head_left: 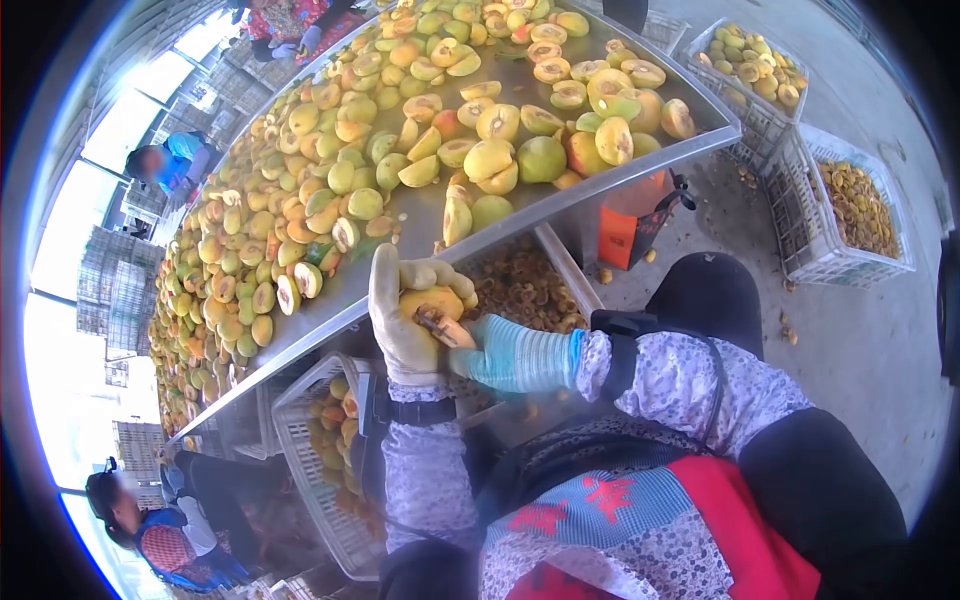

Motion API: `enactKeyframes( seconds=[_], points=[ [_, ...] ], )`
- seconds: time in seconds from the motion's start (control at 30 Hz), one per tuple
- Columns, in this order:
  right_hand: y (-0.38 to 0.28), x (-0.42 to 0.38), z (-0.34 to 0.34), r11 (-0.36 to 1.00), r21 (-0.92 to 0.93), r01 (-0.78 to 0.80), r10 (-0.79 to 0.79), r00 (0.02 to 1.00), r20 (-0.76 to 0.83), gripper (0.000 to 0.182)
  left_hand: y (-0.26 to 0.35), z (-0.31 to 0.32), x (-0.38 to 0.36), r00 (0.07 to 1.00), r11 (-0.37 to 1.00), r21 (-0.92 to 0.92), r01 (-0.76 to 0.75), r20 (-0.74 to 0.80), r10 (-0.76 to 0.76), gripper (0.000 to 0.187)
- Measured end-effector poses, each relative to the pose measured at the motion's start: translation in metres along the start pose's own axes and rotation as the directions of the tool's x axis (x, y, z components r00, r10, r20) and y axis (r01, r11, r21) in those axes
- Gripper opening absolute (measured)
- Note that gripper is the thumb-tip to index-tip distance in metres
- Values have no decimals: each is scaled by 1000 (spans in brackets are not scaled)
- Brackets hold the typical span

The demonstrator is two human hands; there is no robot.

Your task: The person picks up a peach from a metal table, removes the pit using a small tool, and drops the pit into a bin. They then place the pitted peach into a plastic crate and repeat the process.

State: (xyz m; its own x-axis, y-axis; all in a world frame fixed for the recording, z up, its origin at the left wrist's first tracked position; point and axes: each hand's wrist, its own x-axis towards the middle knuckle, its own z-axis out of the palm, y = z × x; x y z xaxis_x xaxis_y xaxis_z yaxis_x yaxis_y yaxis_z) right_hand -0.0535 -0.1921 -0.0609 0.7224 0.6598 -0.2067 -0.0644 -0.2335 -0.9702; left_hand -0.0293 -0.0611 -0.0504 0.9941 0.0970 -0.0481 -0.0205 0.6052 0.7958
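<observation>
My left hand (400, 300), in a cream glove, is closed round a yellow peach (432, 300) just off the table's near edge. A short pitting tool with a pale handle (455, 334) sits in my right hand (515, 352), which wears a teal and white striped glove. Its dark metal end presses into the cut face of the peach. Behind my hands, the metal table (590, 190) bears a heap of yellow-green peaches (340, 180), many of them halved. Below my hands lies a bin of brown pits or scraps (530, 285).
Under the table at left stands a white crate (310, 480) of peaches. To the right are a crate of halves (750, 65), a crate of brown pieces (855, 205) and an orange-black bag (632, 225). Other people (180, 540) sit along the left side.
</observation>
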Motion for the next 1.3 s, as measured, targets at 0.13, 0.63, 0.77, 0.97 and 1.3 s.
enactKeyframes(
  seconds=[0.13, 0.63, 0.77, 0.97, 1.3],
  points=[
    [-1, 0, 2, 986, 121, -117, 104, 989, 109, 44, 0, -6, -4, 997, 1000, 9, 15, 71, -15, 46],
    [31, 13, 6, 893, -417, 172, -263, 950, -170, 36, 6, 6, -1, 985, 987, -124, 104, -126, -120, 33],
    [27, 3, 1, 748, -658, 83, -269, 945, -188, 30, 6, -22, 14, 989, 967, -252, 37, -127, -71, 30],
    [66, 19, -15, 654, -757, 5, -182, 972, -151, 33, 41, -31, 7, 997, 962, -264, -74, -39, 66, 35],
    [30, 2, -20, 779, -605, -164, -22, 958, -287, 37, 125, -122, -90, 797, 837, 538, -104, -458, 394, 28]
  ],
)
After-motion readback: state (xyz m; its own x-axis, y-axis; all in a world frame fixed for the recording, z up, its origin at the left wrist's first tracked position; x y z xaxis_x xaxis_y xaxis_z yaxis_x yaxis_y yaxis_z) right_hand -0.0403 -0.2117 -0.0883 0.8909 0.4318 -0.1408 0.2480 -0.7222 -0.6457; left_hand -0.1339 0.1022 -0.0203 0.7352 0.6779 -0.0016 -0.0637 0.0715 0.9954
